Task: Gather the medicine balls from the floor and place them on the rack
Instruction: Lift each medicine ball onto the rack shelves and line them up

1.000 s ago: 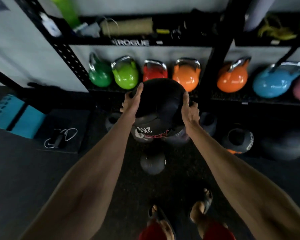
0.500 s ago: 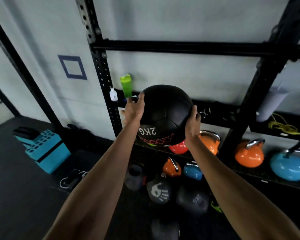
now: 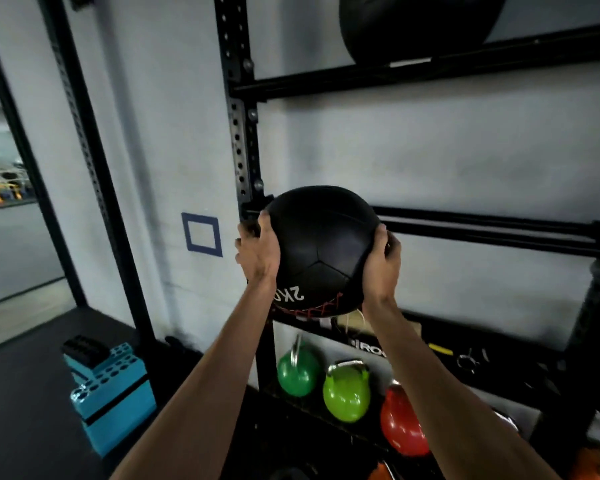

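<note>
- A black medicine ball [image 3: 321,247] was held up between both hands, in front of the left end of the rack's middle rails [image 3: 482,225] and just right of the rack's upright post [image 3: 238,133].
- The left hand [image 3: 258,252] gripped the ball's left side, with the thumb on the near face and the fingers wrapped round toward the far side.
- The right hand [image 3: 381,263] gripped the right side, its fingers curled over the ball's edge.
- Whether the ball was touching the rails could not be told, since it hid that part of them. It looked carried rather than set down.
- Progress, as I judged it: another dark ball [image 3: 416,26] already sat on the top rails, so at least one was stowed, and this one was close to its place but not yet released.
- How many balls were left on the floor could not be told, as little of the floor under the rack showed.
- The ball was round, so it had no long axis. Its "2K" marking read upside down low on the near face, and the red stitched seam lay along the bottom.
- Below it, a green [image 3: 297,374], a lime [image 3: 346,393] and a red kettlebell [image 3: 402,424] stood on the low shelf.
</note>
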